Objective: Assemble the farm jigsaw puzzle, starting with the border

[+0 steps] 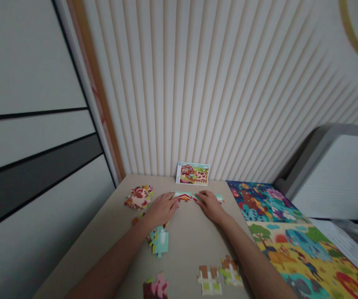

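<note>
A short row of joined jigsaw puzzle pieces [185, 197], showing a red barn roof and pale blue sky, lies flat near the far side of the table. At its left end is my left hand [162, 208], with fingers curled down onto a puzzle piece that they partly cover. My right hand [211, 204] grips the row's right part, its fingertips close together on a puzzle piece. Another piece of the top edge [220, 198] shows just beyond my right hand. Loose sky-coloured pieces [160, 241] lie beside my left forearm.
A picture card [193, 173] of a farm leans against the ribbed wall [166, 83]. Piled pieces [139, 197] lie at the far left. Fence pieces [210, 280] and a pink piece [159, 286] are nearer. Two finished puzzles [262, 201], [309, 257] lie along the right.
</note>
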Motion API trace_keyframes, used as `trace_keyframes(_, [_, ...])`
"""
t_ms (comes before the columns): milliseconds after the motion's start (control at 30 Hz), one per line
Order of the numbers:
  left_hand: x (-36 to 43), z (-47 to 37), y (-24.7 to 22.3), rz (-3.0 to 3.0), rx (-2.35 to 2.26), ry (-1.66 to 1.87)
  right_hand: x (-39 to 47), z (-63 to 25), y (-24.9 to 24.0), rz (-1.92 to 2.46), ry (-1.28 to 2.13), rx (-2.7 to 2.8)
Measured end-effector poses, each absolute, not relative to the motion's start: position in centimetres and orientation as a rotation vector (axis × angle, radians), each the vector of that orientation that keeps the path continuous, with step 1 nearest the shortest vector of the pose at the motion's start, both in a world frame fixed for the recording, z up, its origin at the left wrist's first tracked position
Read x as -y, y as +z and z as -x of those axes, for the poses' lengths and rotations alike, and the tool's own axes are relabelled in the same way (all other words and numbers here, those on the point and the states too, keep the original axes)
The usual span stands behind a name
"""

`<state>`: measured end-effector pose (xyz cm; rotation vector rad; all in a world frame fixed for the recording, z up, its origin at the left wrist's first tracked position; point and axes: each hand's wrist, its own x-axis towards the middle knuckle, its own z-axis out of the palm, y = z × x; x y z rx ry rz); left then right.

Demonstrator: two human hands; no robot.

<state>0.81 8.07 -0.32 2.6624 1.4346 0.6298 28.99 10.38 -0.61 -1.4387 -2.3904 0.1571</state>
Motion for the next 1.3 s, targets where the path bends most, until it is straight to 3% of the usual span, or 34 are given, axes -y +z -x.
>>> trace_keyframes(333, [-8.3, -0.5, -1.2, -2.632, -1.394, 0.626, -11.0, -29.0, -1.4, 1.314, 0.209, 2.353])
trace_keyframes(900, [-8.6, -0.4, -1.7, -2.597, -1.384, 0.580, -9.2, -26.5, 1.8, 1.504, -0.002, 2.548])
trace_keyframes(1133, [-8.6, -0.4, -1.7, -2.568, -1.408, 0.730, -8.7, -27.4, 1.4, 1.516, 0.177, 2.491])
trace_keyframes(1300, [-8.6, -0.4, 1.0, -2.643, -1.454, 0.915, -7.2, -30.8, 3.8, 1.513, 0.093, 2.498])
